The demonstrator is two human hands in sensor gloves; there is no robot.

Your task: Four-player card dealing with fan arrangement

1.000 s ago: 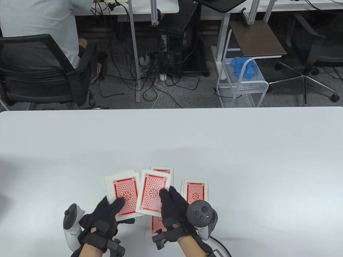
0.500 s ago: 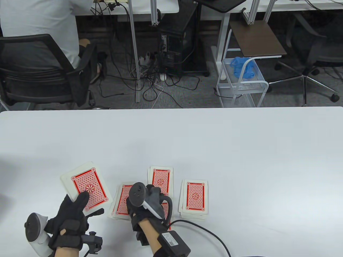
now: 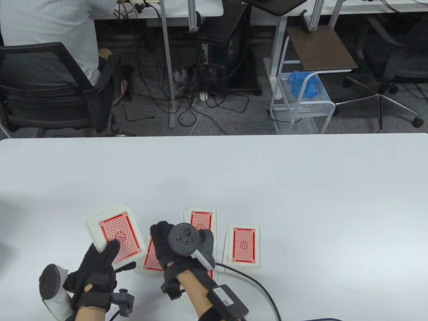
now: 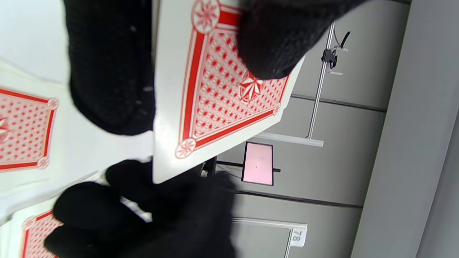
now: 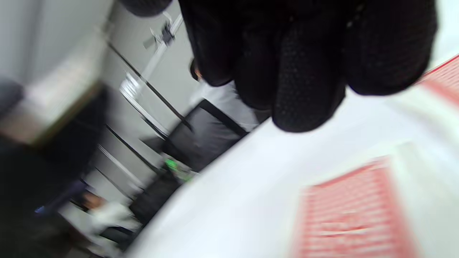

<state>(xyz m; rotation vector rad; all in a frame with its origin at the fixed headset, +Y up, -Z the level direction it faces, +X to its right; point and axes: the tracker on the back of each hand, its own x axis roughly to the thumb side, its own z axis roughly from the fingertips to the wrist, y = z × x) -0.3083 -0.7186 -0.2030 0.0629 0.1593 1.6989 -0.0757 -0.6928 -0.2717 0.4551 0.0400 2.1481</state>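
My left hand holds the red-backed deck off the table, thumb on top; the left wrist view shows the deck under the thumb. My right hand hovers over the left dealt pile, its fingers reaching left toward the deck, with no card seen in them. In the right wrist view its fingers hang bunched over a blurred red card. A far pile and a right pile lie face down. A near pile is mostly hidden under my right wrist.
The white table stretches far and right of the piles. A black cable runs from my right wrist across the table's near edge. Beyond the far edge are a chair with a seated person and a wire cart.
My right hand carried a card from the deck to the left pile, let it go and now lifts toward the deck. My left hand swung the deck left, then slightly back right.
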